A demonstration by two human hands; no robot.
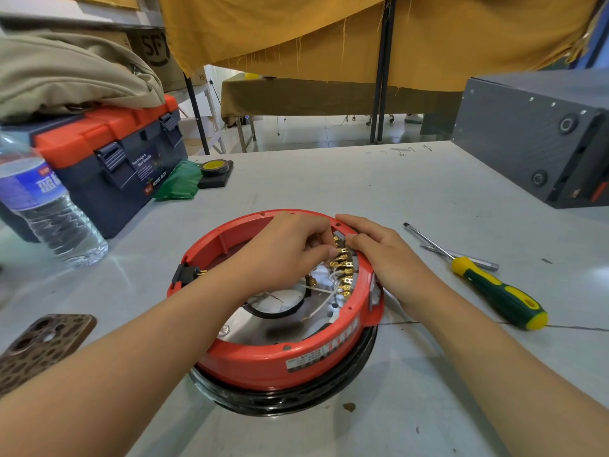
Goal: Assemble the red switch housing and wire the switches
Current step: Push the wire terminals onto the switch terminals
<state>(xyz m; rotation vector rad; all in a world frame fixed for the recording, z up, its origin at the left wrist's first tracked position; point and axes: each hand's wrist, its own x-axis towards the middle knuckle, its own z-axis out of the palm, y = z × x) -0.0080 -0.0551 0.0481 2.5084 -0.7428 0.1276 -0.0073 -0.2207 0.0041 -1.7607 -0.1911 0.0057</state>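
Red switch housing [263, 361] round, brass terminals [344, 270] inside, both hands' fingers curled there, grasp unclear

1. My left hand [290, 249] is bare: no glove, ring or watch.
2. My right hand [392, 258] is bare too.
3. Both my forearms are uncovered, no sleeves showing.

Left hand [290, 249] curled, apparently pinching; right hand [389, 255] flat

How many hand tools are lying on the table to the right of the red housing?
2: a screwdriver with a green-yellow handle, and a grey metal tool lying crossed under its shaft. More may be hidden.
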